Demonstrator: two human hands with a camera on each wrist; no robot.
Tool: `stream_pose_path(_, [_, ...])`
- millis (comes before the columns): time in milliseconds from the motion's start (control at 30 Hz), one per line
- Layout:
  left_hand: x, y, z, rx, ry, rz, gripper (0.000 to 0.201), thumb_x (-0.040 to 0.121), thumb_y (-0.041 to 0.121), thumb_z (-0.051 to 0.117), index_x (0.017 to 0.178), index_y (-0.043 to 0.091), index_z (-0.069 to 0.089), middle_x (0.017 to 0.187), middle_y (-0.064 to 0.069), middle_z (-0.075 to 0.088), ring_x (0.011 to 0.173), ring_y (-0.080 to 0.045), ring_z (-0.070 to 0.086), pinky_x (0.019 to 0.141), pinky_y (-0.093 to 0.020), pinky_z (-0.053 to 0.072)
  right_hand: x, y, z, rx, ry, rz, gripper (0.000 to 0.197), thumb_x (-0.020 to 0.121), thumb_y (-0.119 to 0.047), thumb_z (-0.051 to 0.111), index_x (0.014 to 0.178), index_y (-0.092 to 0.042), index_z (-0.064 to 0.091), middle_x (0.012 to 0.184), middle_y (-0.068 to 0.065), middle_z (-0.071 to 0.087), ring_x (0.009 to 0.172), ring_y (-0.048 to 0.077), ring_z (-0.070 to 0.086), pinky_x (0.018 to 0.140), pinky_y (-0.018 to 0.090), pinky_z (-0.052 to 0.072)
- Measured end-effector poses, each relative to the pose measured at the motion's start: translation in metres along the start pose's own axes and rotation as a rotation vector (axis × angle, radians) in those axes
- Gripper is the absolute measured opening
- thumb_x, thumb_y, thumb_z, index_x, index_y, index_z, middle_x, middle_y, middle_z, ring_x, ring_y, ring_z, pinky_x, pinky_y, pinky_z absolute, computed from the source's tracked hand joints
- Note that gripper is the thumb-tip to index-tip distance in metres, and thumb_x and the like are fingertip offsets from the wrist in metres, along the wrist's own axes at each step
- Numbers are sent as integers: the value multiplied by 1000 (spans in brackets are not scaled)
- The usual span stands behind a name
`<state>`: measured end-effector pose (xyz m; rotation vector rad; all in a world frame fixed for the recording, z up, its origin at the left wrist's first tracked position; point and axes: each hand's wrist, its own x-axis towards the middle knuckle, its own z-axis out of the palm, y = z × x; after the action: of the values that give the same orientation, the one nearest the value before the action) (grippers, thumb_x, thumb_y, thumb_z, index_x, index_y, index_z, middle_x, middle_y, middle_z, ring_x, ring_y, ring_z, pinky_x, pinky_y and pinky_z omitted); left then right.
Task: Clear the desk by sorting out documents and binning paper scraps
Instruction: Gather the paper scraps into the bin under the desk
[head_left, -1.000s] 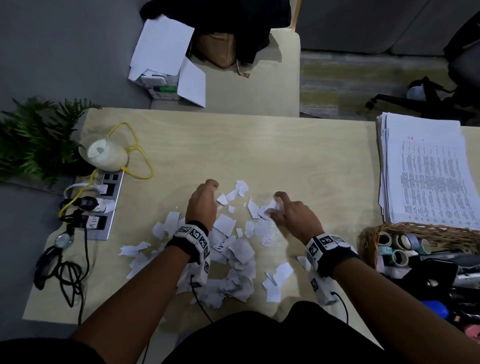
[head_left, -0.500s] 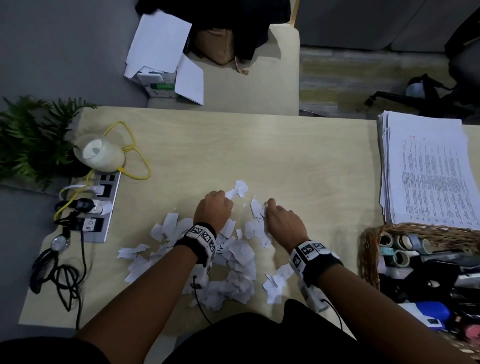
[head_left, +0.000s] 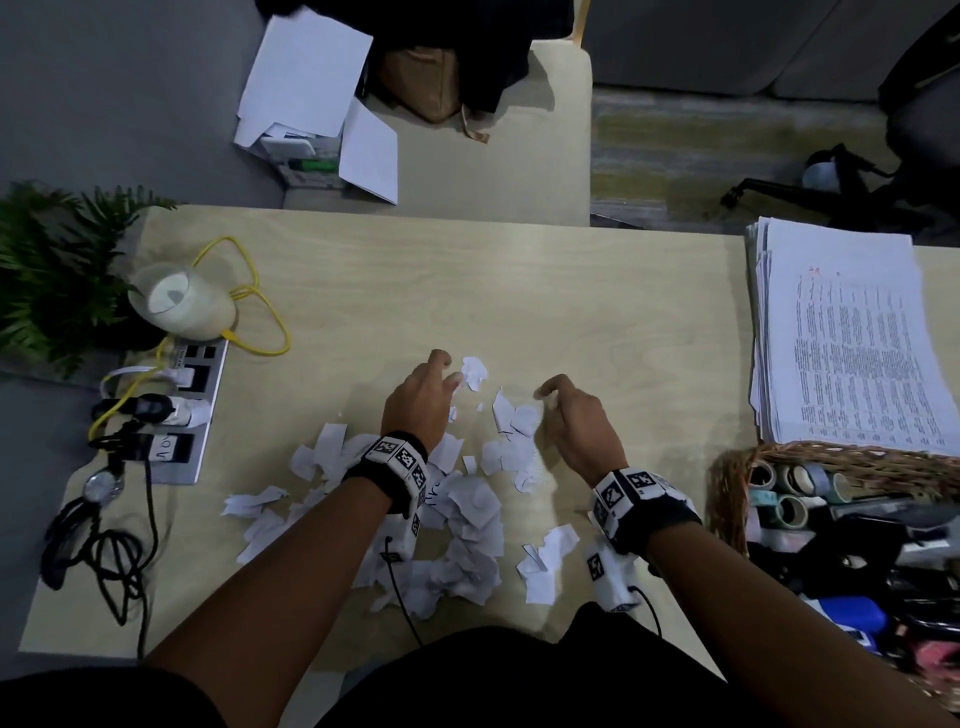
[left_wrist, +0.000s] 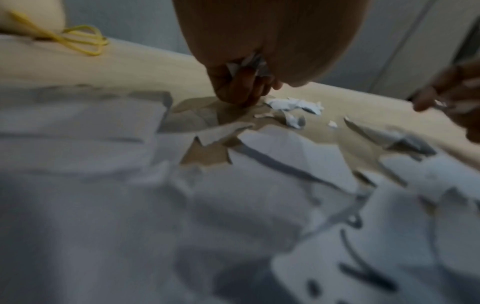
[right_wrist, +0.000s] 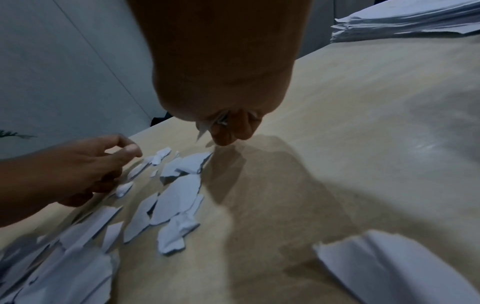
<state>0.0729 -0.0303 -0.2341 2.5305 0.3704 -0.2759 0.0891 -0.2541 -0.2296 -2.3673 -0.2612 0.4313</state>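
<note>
- Desk (head_left: 519, 291): pale wood surface carrying all task items. Its far half is bare; the near centre holds the litter.
- Document stack (head_left: 852, 338): printed sheets squared up at the 3 o'clock edge of the desk, well apart from the litter. Judged heavy as a block but floppy per sheet; lift from both long edges or slide a flat hand beneath.
- Paper scraps (head_left: 467, 519): torn white pieces spread from desk centre toward 6 and 8 o'clock, the densest heap lying under the left forearm. Judged near weightless, limp, easily crumpled and liable to drift in any draught. Flat pieces give no edge to pinch; rake them together against the desk and compress into a wad before lifting.
- Outlying scraps (head_left: 475, 371): a few small pieces at 12 o'clock of the heap, between the two hands.
- Left hand (head_left: 418, 400): fingers curled, with a wad of scraps gripped against the palm in the left wrist view; fingertips (left_wrist: 239, 96) are at the desk surface.
- Right hand (head_left: 579, 421): fingers curled likewise, pinching scraps (right_wrist: 207, 127) that protrude below the knuckles in the right wrist view.
- Risk: small pieces may spill from a loose fist in transit; no bin is visible.
</note>
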Motion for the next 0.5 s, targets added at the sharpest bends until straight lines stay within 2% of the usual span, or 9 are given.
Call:
stream_pose_path(67, [0, 2, 3, 177, -47, 30, 32, 98, 40, 46, 113, 12, 46, 96, -8, 60, 80, -33, 59, 60, -35, 43, -2, -8, 3, -57, -89, 23, 20, 101, -33, 35, 105, -17, 47, 78, 5, 63, 73, 30, 59, 63, 43, 48])
stream_pose_path(133, [-1, 3, 8, 306, -38, 89, 32, 99, 38, 47, 110, 9, 49, 92, -11, 57, 77, -34, 59, 55, -34, 36, -3, -13, 6, -229, -160, 20, 35, 98, -51, 39, 111, -19, 44, 88, 4, 63, 74, 32, 59, 60, 38, 46])
stream_pose_path(167, [-3, 3, 9, 308, -29, 113, 28, 100, 33, 46, 107, 6, 51, 91, -13, 57, 75, -35, 59, 54, -34, 34, -4, -14, 8, -350, -182, -7, 40, 96, -54, 42, 114, -18, 44, 91, 4, 62, 73, 34, 60, 58, 37, 46])
stream_pose_path(267, [-2, 4, 7, 251, -13, 133, 15, 99, 15, 46, 99, 2, 53, 93, -17, 56, 72, -38, 60, 54, -34, 33, -7, -15, 15, -538, -190, -43, 29, 101, -40, 40, 111, -13, 45, 91, 8, 58, 71, 37, 62, 52, 36, 44])
stream_pose_path(333, [-3, 7, 1, 226, 8, 165, 4, 89, 2, 54, 86, 4, 53, 86, -15, 52, 66, -36, 57, 51, -33, 34, -8, -15, 16, -493, -125, -34, 23, 103, -31, 35, 101, -11, 45, 84, 9, 55, 64, 37, 59, 47, 33, 33])
stream_pose_path(367, [-1, 8, 0, 192, 47, 139, 12, 85, -2, 54, 79, 7, 48, 82, -11, 48, 65, -35, 52, 52, -34, 34, -8, -15, 14, -459, -82, -22, 22, 103, -27, 35, 97, -10, 46, 80, 9, 53, 60, 36, 57, 46, 32, 29])
stream_pose_path(433, [4, 10, -3, 6, 48, 34, 17, 84, -3, 43, 77, 11, 37, 78, -8, 42, 68, -33, 42, 59, -36, 32, -9, -21, 5, -404, -72, -86, 23, 99, -11, 35, 88, -5, 54, 76, 10, 49, 56, 33, 51, 40, 31, 25])
stream_pose_path(467, [6, 11, -3, -58, 32, 14, 16, 84, -3, 37, 77, 12, 35, 77, -8, 44, 68, -33, 41, 59, -38, 33, -9, -21, 3, -390, -107, -132, 25, 92, -1, 36, 81, -2, 58, 72, 11, 48, 57, 31, 49, 36, 31, 23])
stream_pose_path(500, [7, 13, -3, -89, 24, 3, 17, 82, -4, 33, 79, 12, 36, 77, -8, 48, 70, -34, 45, 59, -40, 37, -6, -18, 1, -409, -72, -176, 21, 86, 3, 42, 74, -1, 58, 70, 12, 47, 58, 30, 49, 34, 30, 25])
